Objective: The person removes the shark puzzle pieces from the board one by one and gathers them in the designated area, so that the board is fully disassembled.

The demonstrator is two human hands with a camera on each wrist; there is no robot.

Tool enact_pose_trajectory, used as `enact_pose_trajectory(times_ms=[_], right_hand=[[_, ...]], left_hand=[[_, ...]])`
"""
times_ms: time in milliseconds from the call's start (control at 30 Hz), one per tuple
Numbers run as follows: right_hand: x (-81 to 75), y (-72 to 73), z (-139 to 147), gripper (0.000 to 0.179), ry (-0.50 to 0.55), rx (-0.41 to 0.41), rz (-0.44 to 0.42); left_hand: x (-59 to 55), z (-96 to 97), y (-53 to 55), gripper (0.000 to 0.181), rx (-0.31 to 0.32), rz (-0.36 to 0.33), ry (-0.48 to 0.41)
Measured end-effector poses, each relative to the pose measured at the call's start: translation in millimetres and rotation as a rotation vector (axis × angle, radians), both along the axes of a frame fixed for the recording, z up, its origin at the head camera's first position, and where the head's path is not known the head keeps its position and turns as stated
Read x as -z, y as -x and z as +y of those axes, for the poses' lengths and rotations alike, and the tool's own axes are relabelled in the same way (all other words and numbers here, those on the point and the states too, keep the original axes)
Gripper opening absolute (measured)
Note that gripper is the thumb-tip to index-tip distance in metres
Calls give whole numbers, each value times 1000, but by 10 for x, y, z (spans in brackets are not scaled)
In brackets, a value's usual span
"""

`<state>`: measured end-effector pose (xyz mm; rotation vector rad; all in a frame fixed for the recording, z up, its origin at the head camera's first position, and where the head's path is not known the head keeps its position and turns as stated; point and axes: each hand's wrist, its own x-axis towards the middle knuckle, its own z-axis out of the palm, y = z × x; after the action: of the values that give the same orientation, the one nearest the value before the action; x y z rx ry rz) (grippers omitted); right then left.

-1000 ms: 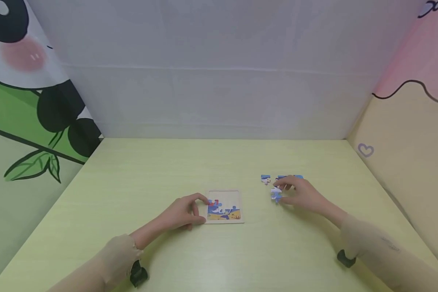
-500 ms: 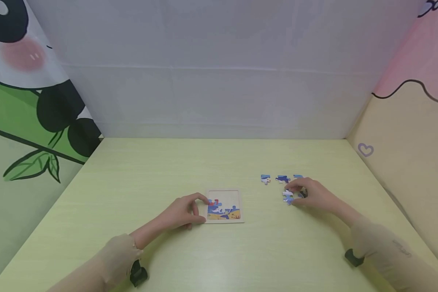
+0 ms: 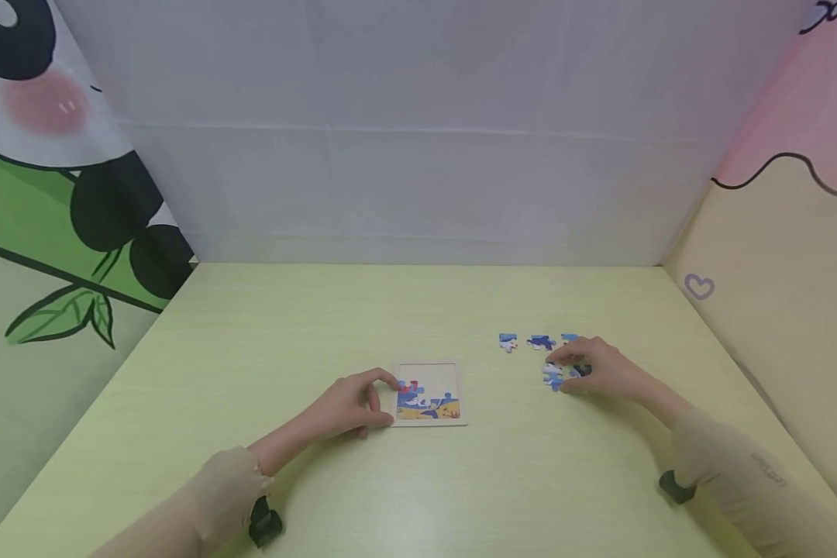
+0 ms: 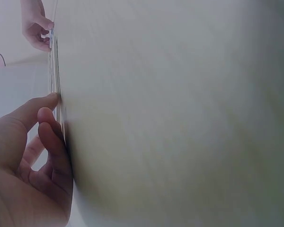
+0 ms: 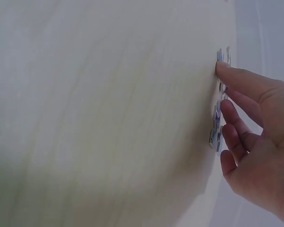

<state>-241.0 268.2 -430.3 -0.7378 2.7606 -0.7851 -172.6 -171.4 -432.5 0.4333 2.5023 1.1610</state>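
A square puzzle board (image 3: 428, 422) with a pale frame lies flat on the table, its lower part filled with blue, red and yellow pieces. My left hand (image 3: 356, 403) holds the board's left edge between thumb and index finger. To the right, my right hand (image 3: 596, 372) pinches a light-blue and white puzzle piece (image 3: 552, 377) at the table surface, thumb at its near end. Another puzzle piece (image 3: 579, 371), dark in part, lies under that hand, partly hidden. In the right wrist view the pieces (image 5: 217, 118) appear edge-on beside the fingers.
Behind the right hand lie a blue and white piece (image 3: 508, 342), a dark-blue piece (image 3: 540, 342) and a partly covered blue piece (image 3: 569, 337). A grey wall (image 3: 418, 194) borders the table's far edge, with printed panels on both sides.
My right hand has moved right with the light-blue and white piece, uncovering the dark-blue piece behind, then shifted only slightly. The left hand and puzzle board have stayed put.
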Motion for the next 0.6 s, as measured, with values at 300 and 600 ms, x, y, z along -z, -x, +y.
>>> enact_pose_trajectory(times_ms=[300, 600], right_hand=[[-31, -10, -51, 40, 1, 24, 8], [-71, -50, -58, 41, -16, 33, 2]], left_hand=[[-23, -3, -3, 44, -3, -11, 1], [-35, -1, -12, 44, -4, -11, 6]])
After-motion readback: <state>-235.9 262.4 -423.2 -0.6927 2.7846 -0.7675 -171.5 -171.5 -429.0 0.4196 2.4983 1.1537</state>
